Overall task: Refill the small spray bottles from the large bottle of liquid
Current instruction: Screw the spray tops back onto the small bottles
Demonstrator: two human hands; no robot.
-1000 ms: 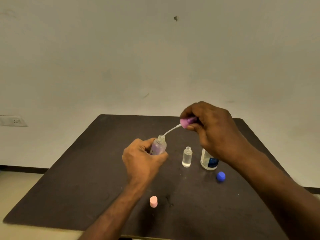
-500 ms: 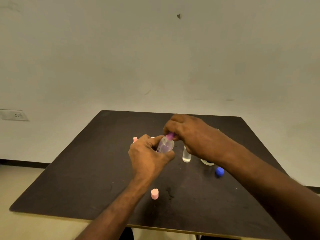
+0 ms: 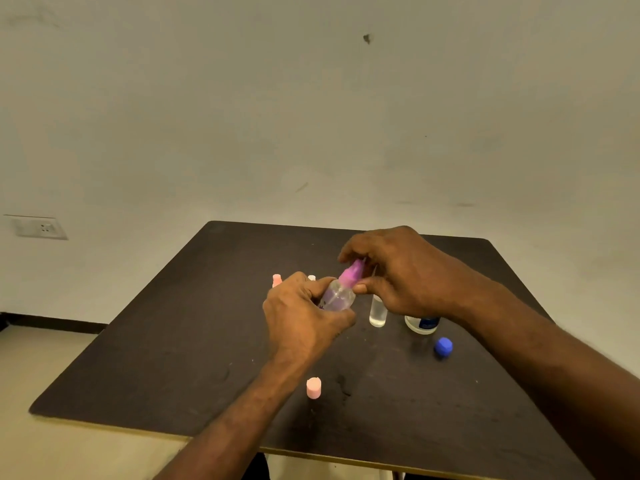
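Light, slick small clear plastic spray bottle [image 3: 337,296] gripped in left hand [image 3: 304,318]; right hand [image 3: 398,271] fingers pinching purple spray cap [image 3: 351,273]; best held round body.

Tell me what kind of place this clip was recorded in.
Probably a bare indoor room set up for the task, not a kitchen or lab: a plain marked wall, one wall socket and a dark table holding only small bottles and caps.

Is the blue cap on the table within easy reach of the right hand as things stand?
Probably yes. The blue cap lies in the open on the table, just below the right forearm, nothing around it. But the right hand pinches the purple spray head and must let go first.
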